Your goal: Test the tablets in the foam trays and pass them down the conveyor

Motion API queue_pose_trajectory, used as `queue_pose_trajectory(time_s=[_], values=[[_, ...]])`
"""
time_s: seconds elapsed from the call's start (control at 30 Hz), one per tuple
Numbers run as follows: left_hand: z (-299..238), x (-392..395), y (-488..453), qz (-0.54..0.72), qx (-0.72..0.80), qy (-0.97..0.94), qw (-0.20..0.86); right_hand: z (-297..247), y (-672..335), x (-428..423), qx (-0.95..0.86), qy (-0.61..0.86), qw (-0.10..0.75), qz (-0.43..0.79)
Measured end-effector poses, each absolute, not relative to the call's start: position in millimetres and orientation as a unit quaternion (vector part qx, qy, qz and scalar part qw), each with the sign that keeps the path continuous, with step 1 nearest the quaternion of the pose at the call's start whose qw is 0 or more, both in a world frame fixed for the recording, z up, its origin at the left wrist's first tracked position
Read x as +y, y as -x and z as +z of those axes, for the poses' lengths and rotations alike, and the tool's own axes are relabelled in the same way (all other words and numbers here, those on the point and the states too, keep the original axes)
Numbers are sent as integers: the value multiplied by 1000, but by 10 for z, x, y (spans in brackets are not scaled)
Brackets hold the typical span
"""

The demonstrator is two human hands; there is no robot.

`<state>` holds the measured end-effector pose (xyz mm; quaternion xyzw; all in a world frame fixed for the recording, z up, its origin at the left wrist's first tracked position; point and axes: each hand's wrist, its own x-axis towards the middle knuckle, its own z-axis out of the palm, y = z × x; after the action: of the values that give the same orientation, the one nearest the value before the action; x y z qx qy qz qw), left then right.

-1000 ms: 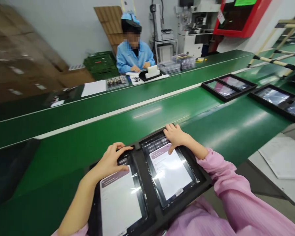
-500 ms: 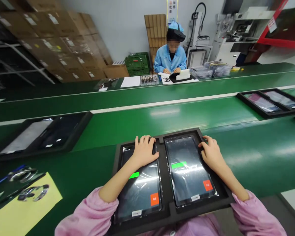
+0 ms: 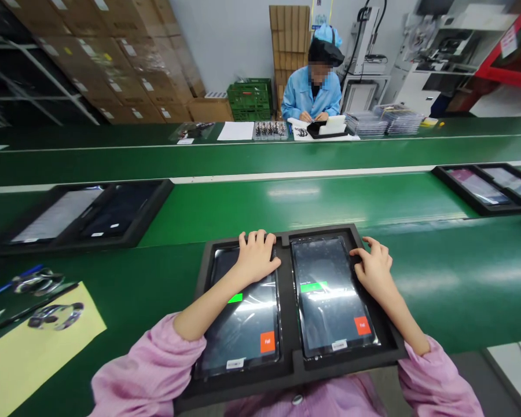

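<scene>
In front of me, a black foam tray [image 3: 292, 324] holds two tablets side by side. The left tablet [image 3: 243, 324] and the right tablet [image 3: 330, 315] are lit, each with a green bar and a red "Fail" box. My left hand [image 3: 257, 258] lies over the top of the left tablet, fingers spread toward the tray's far rim, gripping nothing. At the tray's right rim, my right hand [image 3: 375, 269] has its fingers bent over the edge, thumb and forefinger by the right tablet's side; its other fingers are partly hidden.
Another tray with tablets [image 3: 91, 214] lies at left, and a further tray [image 3: 488, 188] at right. Yellow paper [image 3: 47, 347], a pen [image 3: 37, 307] and clear tape-like rings [image 3: 39, 281] lie at lower left. Across the green bench [image 3: 243, 200], a person in blue [image 3: 312, 95] sits working.
The view has shifted slightly, so the far bench and side trays appear a little differently placed. My hands keep about the same places on the tray.
</scene>
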<state>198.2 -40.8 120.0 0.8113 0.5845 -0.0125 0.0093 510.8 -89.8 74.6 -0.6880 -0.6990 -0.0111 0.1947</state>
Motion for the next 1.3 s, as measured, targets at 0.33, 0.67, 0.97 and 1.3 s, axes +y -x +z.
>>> queue_pose_trajectory(time_s=[0.33, 0.67, 0.97, 1.3], values=[[1241, -373, -1973, -38, 570, -821, 16, 743, -5112, -884, -714, 666, 218, 7], [1252, -173, -1274, 12, 361, -903, 234, 1063, -5119, -931, -893, 347, 274, 83], [1139, -188, -1330, 18, 356, -905, 232, 1062, -5144, -911, -894, 331, 296, 54], [1243, -187, -225, 26, 430, -850, 303, 1178, -5044, -895, -909, 336, 236, 78]])
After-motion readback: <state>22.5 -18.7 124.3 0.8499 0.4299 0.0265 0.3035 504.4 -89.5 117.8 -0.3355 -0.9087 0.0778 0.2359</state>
